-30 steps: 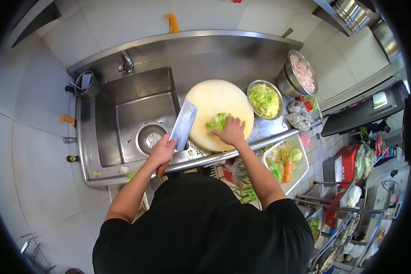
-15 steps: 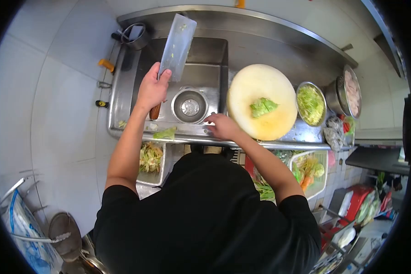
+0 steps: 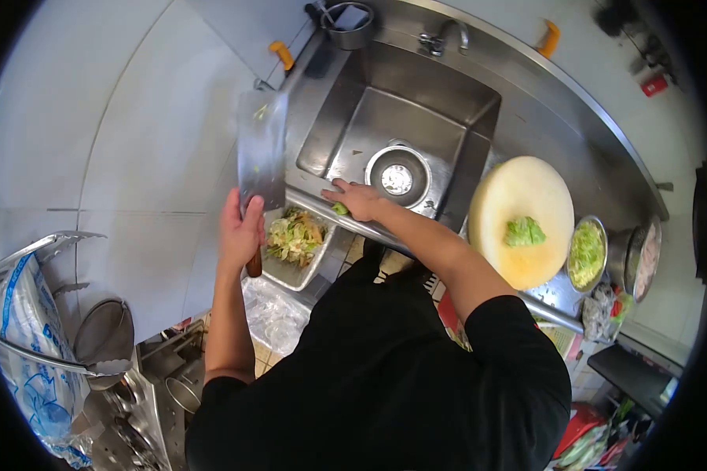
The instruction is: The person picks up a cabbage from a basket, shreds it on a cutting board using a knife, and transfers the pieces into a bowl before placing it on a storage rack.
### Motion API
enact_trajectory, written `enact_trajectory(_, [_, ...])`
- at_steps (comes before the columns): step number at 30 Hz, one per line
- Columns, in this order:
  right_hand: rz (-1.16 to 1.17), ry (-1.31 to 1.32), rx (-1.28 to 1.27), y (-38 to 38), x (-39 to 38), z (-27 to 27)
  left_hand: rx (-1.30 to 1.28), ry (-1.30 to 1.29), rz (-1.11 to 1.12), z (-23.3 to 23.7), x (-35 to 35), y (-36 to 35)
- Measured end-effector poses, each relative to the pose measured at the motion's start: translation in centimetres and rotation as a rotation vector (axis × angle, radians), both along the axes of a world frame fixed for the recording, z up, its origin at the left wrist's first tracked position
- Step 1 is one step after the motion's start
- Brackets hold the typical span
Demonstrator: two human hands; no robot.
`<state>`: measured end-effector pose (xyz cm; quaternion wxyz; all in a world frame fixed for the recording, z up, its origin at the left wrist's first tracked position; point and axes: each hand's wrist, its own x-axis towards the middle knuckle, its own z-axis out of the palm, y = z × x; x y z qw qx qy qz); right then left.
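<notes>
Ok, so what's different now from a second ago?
The right hand let go of the lettuce piece and moved left from the cutting board to the sink's front rim, by a green scrap; whether it grips that is unclear. The left hand carried the cleaver leftward, away from the board. Unchanged: the left hand grips the cleaver, and the lettuce piece lies on the board.

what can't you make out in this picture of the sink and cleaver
All in the head view:
- cleaver handle: mostly covered by the left hand
- cleaver blade: blurred, so the bits on it can't be identified
- green scrap: partly hidden by the right hand; whether it is gripped is unclear
- red object at upper right: too blurred to name
</notes>
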<state>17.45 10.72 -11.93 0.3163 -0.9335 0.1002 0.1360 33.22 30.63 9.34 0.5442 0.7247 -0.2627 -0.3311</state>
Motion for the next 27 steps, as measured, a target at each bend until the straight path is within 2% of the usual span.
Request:
enact_trajectory(3, [-0.020, -0.051, 0.017, 0.0, 1.7, -0.9, 0.100, -0.014, 0.132, 1.0, 0.7, 4.6])
enact_trajectory(6, [-0.045, -0.160, -0.051, 0.5, 4.4, -2.4, 0.140, -0.036, 0.197, -0.2, 1.2, 8.6])
enact_trajectory(12, [0.073, -0.240, 0.040, -0.2, 15.4, -2.6, 0.199, 0.118, 0.340, -2.5, -1.1, 13.9])
enact_trajectory(15, [0.184, -0.241, 0.049, -0.2, 20.2, -3.4, 0.171, 0.168, 0.324, -3.3, -2.2, 16.3])
enact_trajectory(16, [0.157, -0.217, 0.034, 0.2, 21.0, -3.8, 0.176, 0.184, 0.338, -3.5, -2.4, 17.1])
enact_trajectory(18, [0.098, -0.165, -0.002, 1.1, 21.7, -4.1, 0.180, 0.220, 0.361, -3.8, -3.1, 18.4])
enact_trajectory(22, [-0.302, -0.246, 0.192, 3.4, 20.6, -2.6, 0.203, 0.173, 0.417, -3.3, -3.5, 19.7])
enact_trajectory(23, [-0.370, -0.346, 0.227, 5.4, 20.1, -2.0, 0.158, 0.184, 0.445, -3.2, -3.6, 19.8])
enact_trajectory(25, [-0.078, -0.494, 0.316, 9.4, 18.9, -1.2, 0.133, 0.135, 0.459, -3.2, -3.2, 19.8])
enact_trajectory(27, [-0.062, -0.283, 0.365, 13.3, 16.2, 3.7, 0.123, 0.100, 0.465, -3.3, -2.8, 19.3])
